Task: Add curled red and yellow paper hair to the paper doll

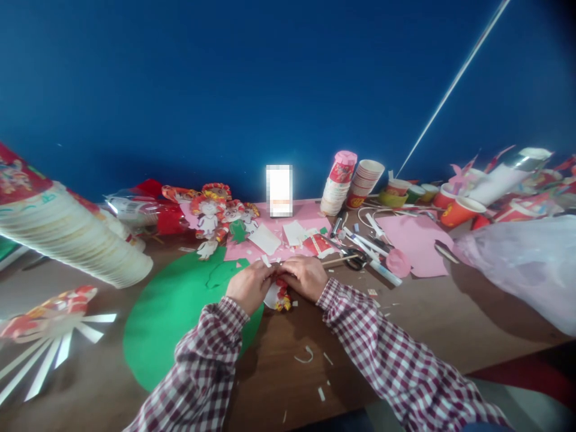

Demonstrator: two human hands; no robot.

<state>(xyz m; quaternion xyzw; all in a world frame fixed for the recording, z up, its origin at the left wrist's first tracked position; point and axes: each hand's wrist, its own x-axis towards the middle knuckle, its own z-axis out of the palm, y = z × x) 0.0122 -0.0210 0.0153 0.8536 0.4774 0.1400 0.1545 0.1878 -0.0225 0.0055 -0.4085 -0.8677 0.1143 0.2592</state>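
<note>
My left hand and my right hand meet above the table, fingertips close together. Both are closed on a small paper cutout in white, red and yellow, which hangs below my fingers. Its upper part is hidden by the fingers. A small white paper piece shows by the left fingertips. Under my left forearm lies a large green paper sheet. A thin wooden stick and black-handled scissors rest just beyond my right hand.
Paper cup stacks stand at the left and back right. Several character cutouts lie behind the green sheet. Pink paper, pens and a plastic bag occupy the right. White scraps dot the wooden table.
</note>
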